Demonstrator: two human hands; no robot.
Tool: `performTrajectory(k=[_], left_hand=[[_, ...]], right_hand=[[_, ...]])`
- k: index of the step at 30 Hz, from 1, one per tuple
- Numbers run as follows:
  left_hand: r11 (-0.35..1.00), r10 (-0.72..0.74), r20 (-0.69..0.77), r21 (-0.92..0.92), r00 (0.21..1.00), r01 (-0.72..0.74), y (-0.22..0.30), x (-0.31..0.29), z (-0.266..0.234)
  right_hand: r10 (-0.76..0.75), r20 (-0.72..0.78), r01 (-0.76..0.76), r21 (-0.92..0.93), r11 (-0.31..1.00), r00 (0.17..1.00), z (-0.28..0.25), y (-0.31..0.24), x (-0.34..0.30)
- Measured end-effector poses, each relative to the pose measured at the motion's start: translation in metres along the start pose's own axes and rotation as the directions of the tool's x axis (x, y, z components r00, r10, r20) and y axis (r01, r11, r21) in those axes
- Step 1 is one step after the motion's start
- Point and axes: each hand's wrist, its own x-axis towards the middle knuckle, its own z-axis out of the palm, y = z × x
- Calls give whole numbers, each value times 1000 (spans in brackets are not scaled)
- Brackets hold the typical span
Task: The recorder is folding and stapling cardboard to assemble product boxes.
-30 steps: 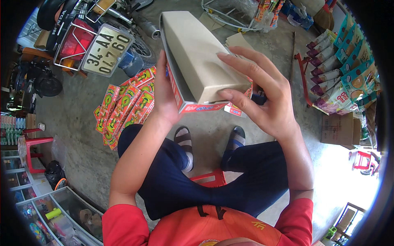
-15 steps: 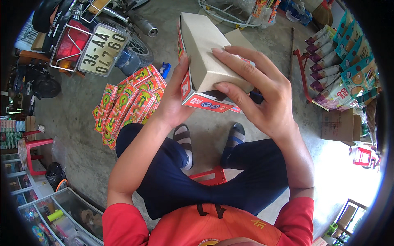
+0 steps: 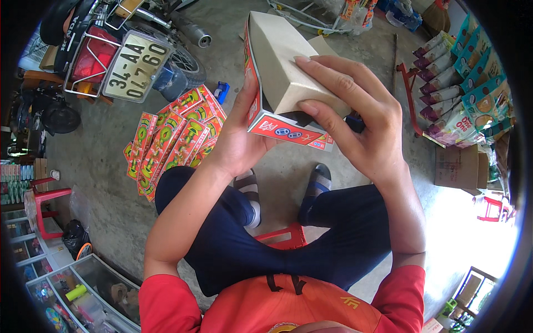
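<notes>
1. Since a second ago: the carton (image 3: 283,72) has swung from lying broad and angled across both hands to standing more end-on, its red printed face now turned toward the left hand (image 3: 236,141). The right hand (image 3: 361,127) has slid further over the plain grey side.
2. Carton sits between the two hands, held up in front of the chest, above the knees and sandalled feet (image 3: 283,191).
3. Long axis: runs away from the person, near end at the palms, far end pointing up-frame toward the motorbike (image 3: 122,50).
4. Left hand: cups the near-left corner from below and the side, thumb up along the red edge. Closed on the carton.
5. Right hand: fingers (image 3: 327,69) spread flat across the grey top panel, thumb tucked near the open end flap (image 3: 297,133). Pressing, not pinching.
6. Both hands touch it; right covers more surface, left carries the weight, by my read.
7. Stack of flat red-and-green cartons (image 3: 172,139) lies on the concrete floor (image 3: 105,183), left of the left hand and below it, well apart.
8. Red stool (image 3: 283,237) under the legs.
</notes>
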Motion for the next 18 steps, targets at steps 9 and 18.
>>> performTrajectory(k=[9,18], left_hand=[[998,-19,2,52,1000,19,-3,-4,-5],[996,-10,14,89,1000,9,-2,-5,-4]], right_hand=[[-9,-47,8,-28,1000,999,2,0,0],[-45,-70,43,-26,999,997,1,0,0]])
